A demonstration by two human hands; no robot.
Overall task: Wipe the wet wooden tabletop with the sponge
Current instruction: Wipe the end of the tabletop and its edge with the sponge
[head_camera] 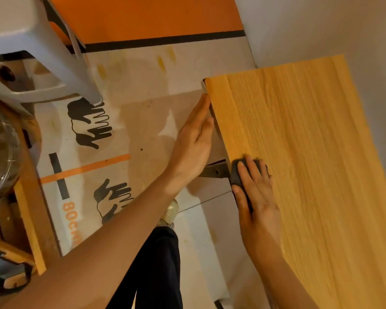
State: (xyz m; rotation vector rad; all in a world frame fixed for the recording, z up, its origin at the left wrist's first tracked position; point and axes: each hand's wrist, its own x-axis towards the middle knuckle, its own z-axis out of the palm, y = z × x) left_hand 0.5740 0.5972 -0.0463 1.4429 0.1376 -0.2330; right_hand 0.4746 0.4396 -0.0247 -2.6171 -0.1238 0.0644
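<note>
The wooden tabletop (pixel 303 152) fills the right side, light orange-brown with straight grain. My right hand (pixel 257 197) lies flat on its left edge, pressing a dark grey sponge (pixel 236 175) against the wood; the sponge shows only beside and beyond my fingers. My left hand (pixel 193 146) is flat against the table's left side edge, fingers straight and together, thumb near the top rim, holding nothing. I cannot see any water on the wood.
A grey plastic stool (pixel 42 52) stands at the upper left. A glass bowl (pixel 0 150) and wooden furniture (pixel 29 219) sit at the left edge. Below me are the printed floor mat (pixel 94 166), my dark trouser leg and my shoe (pixel 169 212). A white wall (pixel 321 25) runs behind the table.
</note>
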